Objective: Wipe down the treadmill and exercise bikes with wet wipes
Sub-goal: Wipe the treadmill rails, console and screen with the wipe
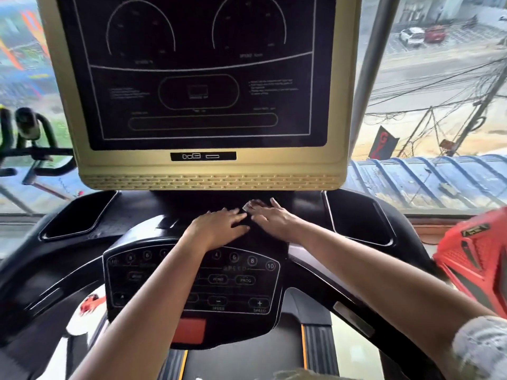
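Treadmill [68, 272] console ledge judged mid-wipe. Wet wipe [250, 205] pressed under flat-fingered right hand [270, 218]; left hand [219, 225] laid flat beside it, nothing gripped. Keypad [241, 281] probably to be swept next.

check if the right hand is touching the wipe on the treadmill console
Touching. The head view shows the right hand flat on the wipe, straight fingers overlapping it, on the treadmill console.
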A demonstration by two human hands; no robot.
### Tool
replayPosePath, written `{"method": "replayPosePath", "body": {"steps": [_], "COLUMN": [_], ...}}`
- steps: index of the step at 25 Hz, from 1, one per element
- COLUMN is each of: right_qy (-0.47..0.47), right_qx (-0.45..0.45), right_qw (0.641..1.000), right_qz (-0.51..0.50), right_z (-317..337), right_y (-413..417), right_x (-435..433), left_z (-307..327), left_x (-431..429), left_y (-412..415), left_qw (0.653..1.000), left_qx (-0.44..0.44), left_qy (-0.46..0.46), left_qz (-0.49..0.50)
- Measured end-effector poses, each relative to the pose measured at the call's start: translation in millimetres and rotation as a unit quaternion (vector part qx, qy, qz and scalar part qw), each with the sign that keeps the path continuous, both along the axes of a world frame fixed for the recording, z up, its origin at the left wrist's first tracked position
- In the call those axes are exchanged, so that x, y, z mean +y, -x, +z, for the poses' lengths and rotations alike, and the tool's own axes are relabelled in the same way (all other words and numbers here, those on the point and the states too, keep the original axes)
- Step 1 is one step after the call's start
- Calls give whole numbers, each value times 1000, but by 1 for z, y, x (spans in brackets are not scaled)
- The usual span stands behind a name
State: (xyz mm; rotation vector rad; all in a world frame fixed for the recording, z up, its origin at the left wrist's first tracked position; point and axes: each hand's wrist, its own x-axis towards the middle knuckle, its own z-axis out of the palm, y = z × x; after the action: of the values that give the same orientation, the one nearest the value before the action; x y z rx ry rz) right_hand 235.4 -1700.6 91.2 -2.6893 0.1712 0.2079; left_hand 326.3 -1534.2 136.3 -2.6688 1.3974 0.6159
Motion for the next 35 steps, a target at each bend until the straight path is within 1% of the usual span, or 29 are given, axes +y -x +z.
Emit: {"method": "replayPosePath", "body": {"steps": [1, 2, 4, 5, 6, 8, 9, 10, 12, 13, 14, 17, 18, 19, 21, 22, 25, 26, 27, 29, 30, 31, 34, 35], "right_qy": [3, 35, 124, 142, 125, 38, 14, 25, 96, 116, 110, -1, -21, -15, 36, 39, -64, -64, -31, 65, 86, 78, 0, 0], "right_qx": [9, 18, 31, 40, 50, 63, 64, 62, 60, 69, 79, 104, 109, 113, 112, 111, 113, 120, 129, 130, 127, 122, 116, 119], "right_qw": [1000, 999, 992, 989, 991, 995, 995, 995, 993, 990, 990, 992, 990, 990, 990, 990, 984, 982, 983, 984, 983, 983, 976, 974], "right_qz": [21, 22, -8, -6, 15, 64, 74, 70, 40, 29, 33, 77, 85, 86, 77, 78, 121, 130, 127, 101, 99, 112, 183, 191], "right_z": [2, 4, 6, 8, 8, 11, 13, 13, 10, 10, 9, 15, 16, 15, 10, 10, 15, 16, 15, 10, 10, 10, 18, 18], "right_y": [-2, -6, -15, -20, -25, -35, -40, -46, -57, -61, -66, -79, -84, -89, -98, -102, -119, -127, -136, -150, -154, -157, -170, -177], "right_x": [-3, -8, -7, 0, 8, 19, 20, 18, 19, 25, 31, 40, 38, 36, 44, 52, 75, 77, 77, 82, 90, 101, 121, 121], "left_z": [1, 3, 6, 7, 7, 6, 5, 4, 0, -2, -5, -10, -11, -13, -16, -17, -21, -22, -23, -25, -27, -29, -37, -40], "left_x": [7, 16, 38, 49, 59, 78, 86, 94, 103, 106, 107, 107, 109, 112, 121, 126, 143, 149, 154, 164, 168, 173, 185, 187], "left_y": [-4, -8, -22, -28, -33, -42, -45, -46, -47, -47, -47, -44, -44, -44, -44, -45, -49, -50, -51, -54, -55, -56, -61, -63], "left_qw": [1000, 1000, 1000, 999, 999, 996, 994, 992, 986, 983, 981, 974, 971, 969, 964, 961, 953, 950, 948, 941, 939, 937, 935, 933], "left_qx": [0, 1, -1, -8, -17, -38, -47, -54, -72, -83, -92, -113, -120, -125, -133, -137, -151, -152, -153, -160, -163, -164, -164, -166], "left_qy": [1, 1, 8, 17, 29, 58, 76, 93, 124, 138, 148, 176, 186, 196, 213, 222, 241, 246, 251, 264, 270, 274, 287, 293], "left_qz": [-6, -3, 20, 30, 39, 55, 62, 69, 84, 87, 87, 83, 85, 86, 89, 92, 108, 115, 122, 135, 140, 141, 130, 124]}}
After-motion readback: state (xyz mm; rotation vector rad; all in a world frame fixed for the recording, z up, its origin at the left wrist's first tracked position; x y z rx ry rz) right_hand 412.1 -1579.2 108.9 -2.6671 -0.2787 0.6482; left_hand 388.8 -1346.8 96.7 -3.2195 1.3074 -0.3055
